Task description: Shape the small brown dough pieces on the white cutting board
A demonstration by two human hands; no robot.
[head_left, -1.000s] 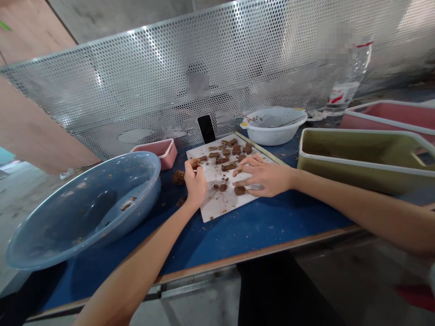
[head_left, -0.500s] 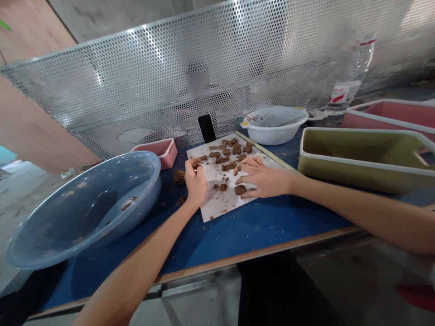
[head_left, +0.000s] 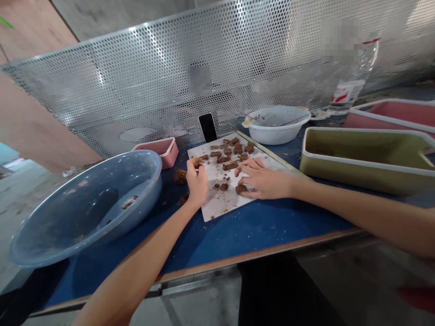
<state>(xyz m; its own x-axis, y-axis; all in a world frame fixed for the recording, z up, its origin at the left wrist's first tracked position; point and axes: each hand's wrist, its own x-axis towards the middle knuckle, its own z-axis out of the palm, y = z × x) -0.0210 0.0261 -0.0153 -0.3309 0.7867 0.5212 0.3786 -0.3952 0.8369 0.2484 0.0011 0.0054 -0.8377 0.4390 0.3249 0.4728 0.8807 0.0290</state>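
Note:
A white board [head_left: 214, 208] lies on the blue table, carrying several brown, clay-like pieces [head_left: 223, 159], some shaped like short bars. My left hand [head_left: 197, 181] is at the board's left edge with its fingers curled together. Brown shows at those fingertips; whether it is a held piece or dirt, I cannot make out. Over the right part of the board, my right hand [head_left: 260, 180] has its fingers spread and bent. A rounded brown lump [head_left: 241, 189] lies by its thumb and forefinger, seemingly touching them. A smaller lump [head_left: 224, 186] and crumbs lie between my hands.
A large blue basin [head_left: 136, 217] stands at the left, with a pink box [head_left: 170, 156] behind it. Dark brown lumps [head_left: 180, 176] lie left of the board. A phone [head_left: 207, 127], white tub [head_left: 275, 134], bottle [head_left: 348, 93] and green box [head_left: 367, 174] stand behind and right.
The right hand's thumb and forefinger have closed in slightly around the rounded lump, covering more of it. My left hand stays curled at the board's edge. The whole view has shifted a little.

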